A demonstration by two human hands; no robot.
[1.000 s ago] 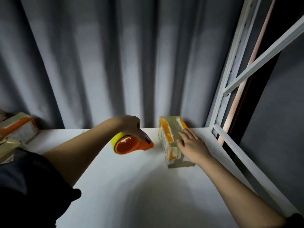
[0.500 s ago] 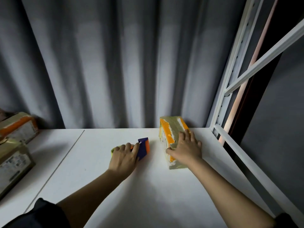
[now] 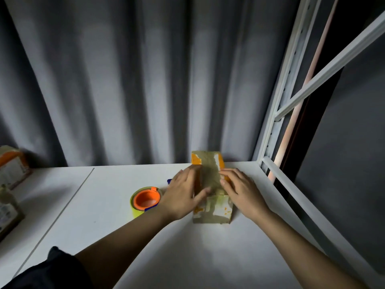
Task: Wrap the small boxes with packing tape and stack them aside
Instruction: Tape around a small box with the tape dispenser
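The small box [image 3: 210, 184] sits on the white bench [image 3: 208, 257]. I just put down the tape roll [image 3: 145, 200]. Now my left hand [image 3: 181, 195] and right hand [image 3: 241, 190] press flat fingers on it, smoothing tape.

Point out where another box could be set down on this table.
Bare tabletop lies nearest the camera, between the two forearms, and between the tape dispenser and the boxes at the left edge. It is crowded around the taped box, with both hands on it.

Dim scene, soft shadows (edges bowed by wide-angle lens).
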